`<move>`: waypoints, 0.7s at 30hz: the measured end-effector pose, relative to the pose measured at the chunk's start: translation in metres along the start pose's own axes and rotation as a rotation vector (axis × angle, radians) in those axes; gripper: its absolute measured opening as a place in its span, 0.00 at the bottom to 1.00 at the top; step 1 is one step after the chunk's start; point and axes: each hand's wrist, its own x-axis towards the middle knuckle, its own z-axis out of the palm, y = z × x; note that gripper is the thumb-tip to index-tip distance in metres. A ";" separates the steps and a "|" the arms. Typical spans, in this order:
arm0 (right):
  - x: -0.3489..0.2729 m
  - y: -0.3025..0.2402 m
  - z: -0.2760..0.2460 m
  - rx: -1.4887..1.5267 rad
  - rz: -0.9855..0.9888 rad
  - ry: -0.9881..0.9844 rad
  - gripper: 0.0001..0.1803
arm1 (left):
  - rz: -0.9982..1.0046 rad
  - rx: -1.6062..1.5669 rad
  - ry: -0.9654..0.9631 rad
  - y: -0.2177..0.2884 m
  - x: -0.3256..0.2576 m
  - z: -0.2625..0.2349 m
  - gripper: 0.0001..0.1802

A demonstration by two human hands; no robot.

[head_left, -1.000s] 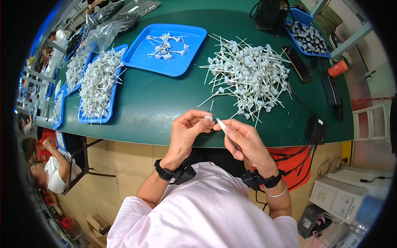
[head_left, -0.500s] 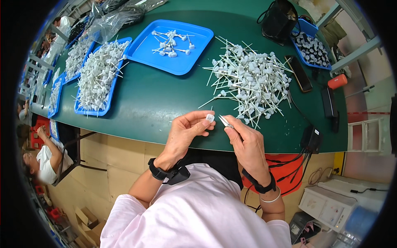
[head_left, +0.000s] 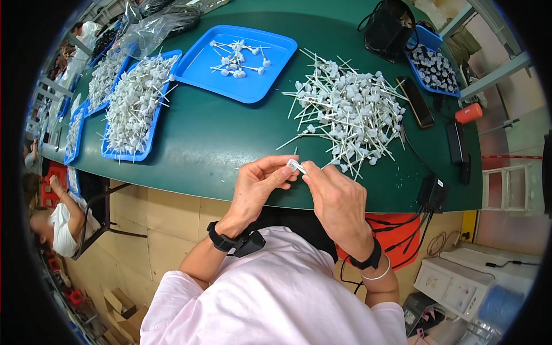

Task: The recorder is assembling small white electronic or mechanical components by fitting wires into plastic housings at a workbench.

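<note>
My left hand (head_left: 259, 179) pinches a small white piece (head_left: 291, 165) between thumb and fingers, near the table's front edge. It looks like the white-headed pieces with thin stems in the pile, though my fingers cover most of it. My right hand (head_left: 338, 198) is closed around a pair of tweezers (head_left: 300, 168), whose tips touch the white piece. The rest of the tweezers is hidden in my grip. Beyond my hands to the right lies a loose pile of white stemmed pieces (head_left: 351, 109). Several similar pieces (head_left: 236, 57) lie in a flat blue tray (head_left: 259, 89) at the back.
Blue trays heaped with white pieces (head_left: 135, 109) stand at the left. To the right are a phone (head_left: 415, 102), a black bag (head_left: 388, 31), a blue bin of dark-and-white parts (head_left: 434, 69), an orange cylinder (head_left: 468, 113) and a black box with cables (head_left: 432, 192). Another person (head_left: 66, 221) sits at the left.
My right hand has moved left, bringing the tweezer tips from beside the white piece onto it. My left hand has stayed nearly still.
</note>
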 end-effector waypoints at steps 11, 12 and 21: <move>0.000 -0.001 0.003 -0.031 0.011 -0.029 0.13 | 0.040 0.030 0.019 -0.002 0.000 0.001 0.14; 0.000 0.000 0.005 -0.019 0.009 -0.004 0.13 | 0.049 0.043 0.022 -0.002 0.000 0.001 0.14; -0.002 -0.008 0.001 -0.107 0.021 -0.110 0.16 | 0.148 0.191 0.064 -0.004 -0.001 0.004 0.13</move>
